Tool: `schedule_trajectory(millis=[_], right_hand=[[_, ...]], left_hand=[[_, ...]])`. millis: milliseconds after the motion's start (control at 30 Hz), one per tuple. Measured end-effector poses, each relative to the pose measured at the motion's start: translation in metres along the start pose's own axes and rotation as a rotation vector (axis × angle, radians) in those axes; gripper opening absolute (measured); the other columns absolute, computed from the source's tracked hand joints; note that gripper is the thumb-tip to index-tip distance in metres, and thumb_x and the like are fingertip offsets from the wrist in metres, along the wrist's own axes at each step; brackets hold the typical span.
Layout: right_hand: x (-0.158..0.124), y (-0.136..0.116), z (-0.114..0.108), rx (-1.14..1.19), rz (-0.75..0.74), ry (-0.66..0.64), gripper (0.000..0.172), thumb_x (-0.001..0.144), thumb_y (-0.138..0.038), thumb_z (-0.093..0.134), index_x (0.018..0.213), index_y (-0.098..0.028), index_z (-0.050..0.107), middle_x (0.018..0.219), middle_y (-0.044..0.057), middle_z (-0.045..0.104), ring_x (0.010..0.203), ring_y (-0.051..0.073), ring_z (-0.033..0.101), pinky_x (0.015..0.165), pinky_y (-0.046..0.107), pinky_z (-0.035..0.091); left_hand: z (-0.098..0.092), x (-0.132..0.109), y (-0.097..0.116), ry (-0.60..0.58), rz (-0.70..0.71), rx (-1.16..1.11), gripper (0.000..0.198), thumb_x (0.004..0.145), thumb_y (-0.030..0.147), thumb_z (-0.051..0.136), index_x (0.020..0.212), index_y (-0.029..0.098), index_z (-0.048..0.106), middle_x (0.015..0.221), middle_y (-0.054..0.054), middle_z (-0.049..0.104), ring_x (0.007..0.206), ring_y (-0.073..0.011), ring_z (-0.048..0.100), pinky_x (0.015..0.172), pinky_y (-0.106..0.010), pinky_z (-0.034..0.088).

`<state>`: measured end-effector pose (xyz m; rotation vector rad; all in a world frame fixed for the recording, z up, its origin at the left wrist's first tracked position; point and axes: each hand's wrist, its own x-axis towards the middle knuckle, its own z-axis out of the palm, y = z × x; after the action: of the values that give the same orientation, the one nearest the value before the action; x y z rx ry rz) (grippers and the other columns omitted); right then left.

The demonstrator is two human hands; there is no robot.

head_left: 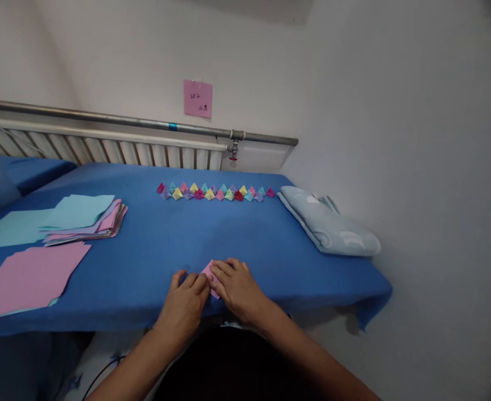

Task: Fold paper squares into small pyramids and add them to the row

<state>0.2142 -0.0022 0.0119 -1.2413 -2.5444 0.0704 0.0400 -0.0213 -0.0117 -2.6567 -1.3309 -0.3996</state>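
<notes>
A small folded piece of pink paper (207,269) lies near the front edge of the blue-covered table, between my two hands. My left hand (186,303) has bent fingers, with its fingertips on the paper's left side. From the right, my right hand (237,287) grips the paper, its fingers pressed together over the upper right part. Much of the paper is hidden under the fingers. Farther back stand two rows of small folded paper pieces (209,194) in pink, yellow, blue, purple and red.
At the left lie a stack of coloured paper sheets (82,210) and loose pink sheets (32,278). A folded light-blue cloth (329,225) rests at the table's right end. Behind the blue tablecloth (153,239) are a radiator (145,152), a pipe and a pink wall note (197,98).
</notes>
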Motion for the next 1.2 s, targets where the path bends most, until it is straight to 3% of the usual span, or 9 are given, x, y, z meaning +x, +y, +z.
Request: schedule_trajectory(millis=[200, 333, 433, 567, 667, 767, 933, 1067, 1200], right_hand=[[0.008, 0.002, 0.0, -0.036, -0.046, -0.03, 0.023, 0.094, -0.022, 0.045, 0.097, -0.02, 0.067, 0.125, 0.011, 0.058, 0.111, 0.025, 0.048, 0.089, 0.043, 0.039], [0.01, 0.003, 0.007, -0.031, 0.048, 0.009, 0.026, 0.095, -0.026, 0.044, 0.112, -0.017, 0.061, 0.125, 0.012, 0.058, 0.11, 0.024, 0.051, 0.089, 0.042, 0.04], [0.013, 0.008, 0.007, -0.066, -0.032, -0.017, 0.028, 0.096, -0.024, 0.039, 0.111, -0.015, 0.061, 0.124, 0.013, 0.059, 0.114, 0.024, 0.049, 0.089, 0.041, 0.039], [0.018, 0.02, 0.0, -0.001, -0.121, -0.077, 0.033, 0.098, -0.018, 0.033, 0.101, -0.017, 0.066, 0.117, 0.008, 0.065, 0.12, 0.021, 0.047, 0.091, 0.04, 0.037], [0.019, 0.029, -0.001, 0.19, 0.022, -0.042, 0.032, 0.096, -0.018, 0.036, 0.11, -0.015, 0.064, 0.118, 0.009, 0.064, 0.119, 0.02, 0.049, 0.095, 0.04, 0.036], [0.015, 0.037, 0.003, 0.468, 0.191, 0.123, 0.03, 0.09, -0.021, 0.045, 0.113, -0.018, 0.063, 0.124, 0.01, 0.06, 0.117, 0.02, 0.051, 0.098, 0.038, 0.037], [0.006, 0.045, 0.007, 0.99, 0.57, 0.371, 0.028, 0.081, -0.028, 0.051, 0.105, -0.02, 0.064, 0.089, 0.003, 0.064, 0.068, 0.014, 0.058, 0.065, 0.028, 0.046], [0.006, 0.044, 0.005, 1.068, 0.617, 0.383, 0.028, 0.078, -0.029, 0.052, 0.102, -0.02, 0.064, 0.071, -0.002, 0.057, 0.056, 0.01, 0.05, 0.057, 0.024, 0.041], [0.007, 0.043, 0.004, 1.124, 0.643, 0.393, 0.029, 0.075, -0.03, 0.054, 0.1, -0.02, 0.064, 0.071, -0.003, 0.057, 0.056, 0.01, 0.049, 0.056, 0.023, 0.039]], left_hand=[[0.007, -0.009, 0.009, 0.036, -0.069, 0.015, 0.046, 0.078, 0.002, 0.045, 0.118, 0.02, 0.058, 0.12, -0.009, 0.062, 0.106, -0.0245, 0.054, 0.095, -0.045, 0.034], [0.006, -0.013, 0.011, 0.009, -0.105, 0.023, 0.049, 0.078, 0.0, 0.042, 0.12, 0.018, 0.057, 0.124, -0.01, 0.06, 0.112, -0.0248, 0.052, 0.094, -0.045, 0.035], [-0.011, 0.0, 0.002, -0.09, -0.128, -0.046, 0.046, 0.081, 0.002, 0.039, 0.118, 0.021, 0.058, 0.12, -0.008, 0.062, 0.106, -0.0219, 0.056, 0.09, -0.041, 0.038], [-0.035, 0.041, -0.016, -0.349, -0.065, -0.102, 0.03, 0.09, 0.017, 0.036, 0.093, 0.019, 0.066, 0.094, -0.007, 0.067, 0.089, -0.0211, 0.06, 0.08, -0.037, 0.041], [-0.041, 0.071, -0.027, -0.398, -0.033, -0.098, 0.025, 0.085, 0.017, 0.042, 0.086, 0.017, 0.067, 0.092, -0.009, 0.066, 0.089, -0.0241, 0.06, 0.077, -0.036, 0.042], [-0.04, 0.09, -0.032, -0.424, 0.019, -0.121, 0.025, 0.074, 0.012, 0.052, 0.095, 0.017, 0.065, 0.103, -0.01, 0.064, 0.098, -0.0267, 0.057, 0.079, -0.036, 0.042], [-0.038, 0.105, -0.03, -0.521, 0.113, -0.187, 0.049, 0.06, 0.001, 0.052, 0.101, 0.025, 0.065, 0.105, -0.004, 0.065, 0.1, -0.0235, 0.056, 0.082, -0.033, 0.041], [-0.035, 0.116, -0.031, -0.585, 0.057, -0.219, 0.043, 0.053, 0.005, 0.058, 0.09, 0.024, 0.068, 0.094, -0.005, 0.067, 0.093, -0.0253, 0.058, 0.077, -0.033, 0.04], [-0.033, 0.121, -0.042, -0.661, -0.052, -0.334, 0.022, 0.048, 0.013, 0.065, 0.068, 0.022, 0.067, 0.061, 0.002, 0.062, 0.065, -0.0175, 0.056, 0.062, -0.026, 0.038]])
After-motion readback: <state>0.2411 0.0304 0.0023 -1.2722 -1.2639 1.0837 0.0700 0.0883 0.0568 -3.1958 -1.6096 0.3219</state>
